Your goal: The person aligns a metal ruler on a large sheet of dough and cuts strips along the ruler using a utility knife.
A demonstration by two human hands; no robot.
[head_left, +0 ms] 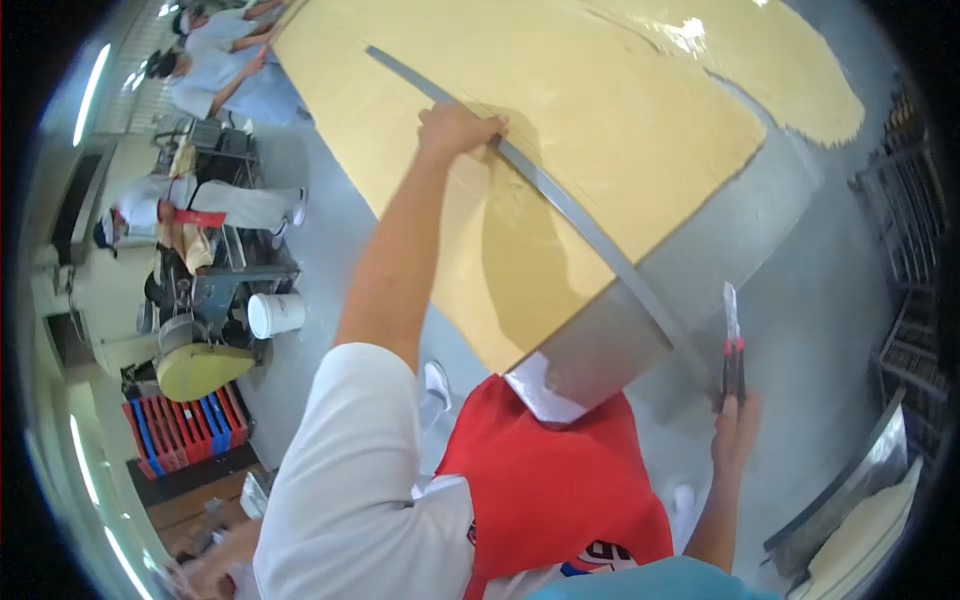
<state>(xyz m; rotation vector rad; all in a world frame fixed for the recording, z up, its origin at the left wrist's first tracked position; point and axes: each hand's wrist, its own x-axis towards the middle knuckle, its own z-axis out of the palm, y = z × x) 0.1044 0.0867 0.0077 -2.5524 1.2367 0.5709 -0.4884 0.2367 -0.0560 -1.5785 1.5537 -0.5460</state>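
A large, smooth, pale yellow dough-like sheet (640, 130) covers much of a metal table (590, 350). Across it lies a long metal straightedge (590, 225), slanting from the upper left and jutting past the sheet's near edge. My left hand (455, 130) is closed around the straightedge at its upper part, pressing it against the sheet. Off the table's right side, my right hand (738, 420) grips a cutter knife (734, 350) with a black and red handle, its blade pointing up and away from me. The straightedge's near end is blurred close to that hand.
Another yellow piece (790, 70) with a ragged edge lies at the far right of the table. Metal racks (910, 220) stand on the right. To the left are co-workers (225, 65), a white bucket (276, 314) and red and blue crates (190, 430).
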